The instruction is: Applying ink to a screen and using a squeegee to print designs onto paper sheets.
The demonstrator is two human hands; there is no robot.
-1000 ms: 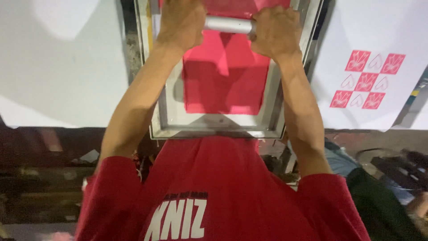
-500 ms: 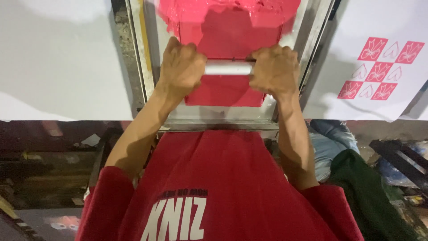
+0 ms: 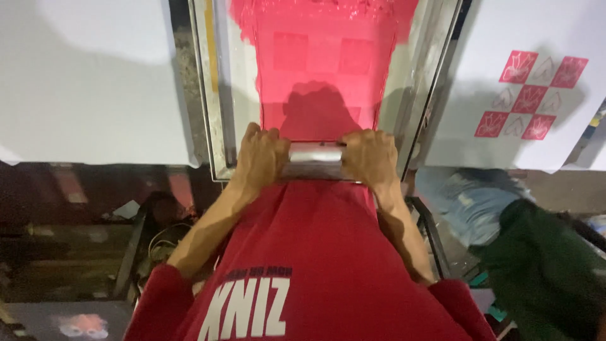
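Dragged nearer since before: squeegee (image 3: 317, 159), both hands (image 3: 262, 159) (image 3: 371, 158) in tight grip; uneven pressure risks streaking red ink (image 3: 322, 69) across screen frame (image 3: 211, 95).

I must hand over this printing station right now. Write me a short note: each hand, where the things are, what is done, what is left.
Left hand and right hand: both gripping the metal squeegee handle.
Squeegee sits at the near edge of the screen frame; red ink covers the mesh above it.
Done: a white sheet at right carries a red checker print.
Left: the blank white sheet at left shows no print.
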